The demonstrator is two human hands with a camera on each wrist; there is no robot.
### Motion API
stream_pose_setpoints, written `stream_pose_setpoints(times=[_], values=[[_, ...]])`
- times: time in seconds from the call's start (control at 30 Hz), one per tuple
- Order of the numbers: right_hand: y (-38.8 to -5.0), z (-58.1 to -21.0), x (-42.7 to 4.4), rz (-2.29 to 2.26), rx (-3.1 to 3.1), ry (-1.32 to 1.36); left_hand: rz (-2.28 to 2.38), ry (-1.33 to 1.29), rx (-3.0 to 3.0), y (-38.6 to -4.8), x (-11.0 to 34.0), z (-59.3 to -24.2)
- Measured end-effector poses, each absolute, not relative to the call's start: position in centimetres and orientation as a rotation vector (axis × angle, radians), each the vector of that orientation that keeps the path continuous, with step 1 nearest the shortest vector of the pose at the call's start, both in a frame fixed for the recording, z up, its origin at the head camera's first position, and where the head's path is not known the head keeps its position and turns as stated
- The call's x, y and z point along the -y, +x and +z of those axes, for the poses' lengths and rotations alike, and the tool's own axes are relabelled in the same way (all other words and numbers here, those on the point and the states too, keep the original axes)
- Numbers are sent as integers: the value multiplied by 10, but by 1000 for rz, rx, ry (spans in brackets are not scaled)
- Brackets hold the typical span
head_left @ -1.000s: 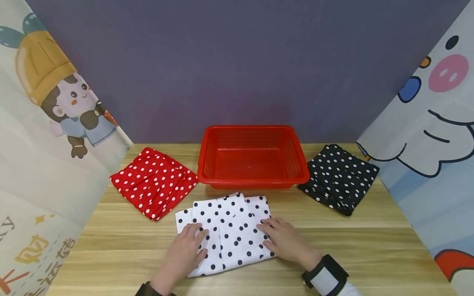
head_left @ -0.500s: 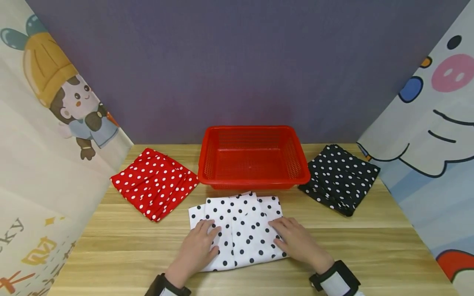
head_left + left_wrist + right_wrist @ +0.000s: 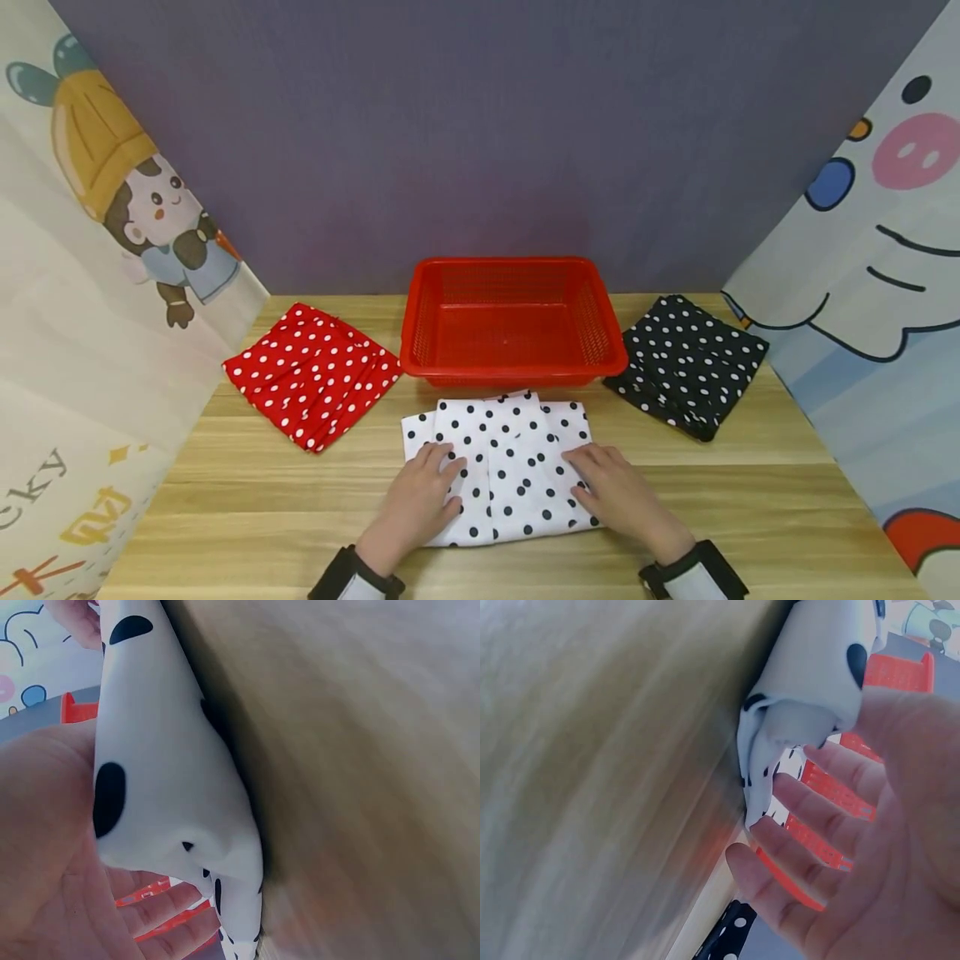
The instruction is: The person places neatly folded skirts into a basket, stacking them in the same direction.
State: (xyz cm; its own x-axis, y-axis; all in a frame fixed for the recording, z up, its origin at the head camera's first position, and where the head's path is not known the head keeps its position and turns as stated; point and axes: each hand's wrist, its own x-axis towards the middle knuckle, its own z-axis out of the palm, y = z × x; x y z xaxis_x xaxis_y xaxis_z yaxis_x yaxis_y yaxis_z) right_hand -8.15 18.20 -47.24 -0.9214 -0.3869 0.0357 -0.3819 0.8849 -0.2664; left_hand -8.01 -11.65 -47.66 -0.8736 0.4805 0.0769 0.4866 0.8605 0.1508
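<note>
- Light wood-grain table (image 3: 262,500), spreading out on both sides of a red, rectangular, perforated plastic basket (image 3: 513,371).
- Folded white cotton-like cloth with black dots (image 3: 517,475), lying just in front of the basket. It looks light, soft and unbreakable, though its loose layers could slip apart; both ends of the rounded near fold seem the best hold.
- Left hand (image 3: 420,496) and right hand (image 3: 615,487), resting at the cloth's sides, fingers loosely extended, gripping nothing.
</note>
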Motion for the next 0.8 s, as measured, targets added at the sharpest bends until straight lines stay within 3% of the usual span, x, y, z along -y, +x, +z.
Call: stream_pose_setpoints(times=[0.8], values=[[-77, -471, -195, -465, -3024, -440, -218, -822, 2973, -86, 96, -473]])
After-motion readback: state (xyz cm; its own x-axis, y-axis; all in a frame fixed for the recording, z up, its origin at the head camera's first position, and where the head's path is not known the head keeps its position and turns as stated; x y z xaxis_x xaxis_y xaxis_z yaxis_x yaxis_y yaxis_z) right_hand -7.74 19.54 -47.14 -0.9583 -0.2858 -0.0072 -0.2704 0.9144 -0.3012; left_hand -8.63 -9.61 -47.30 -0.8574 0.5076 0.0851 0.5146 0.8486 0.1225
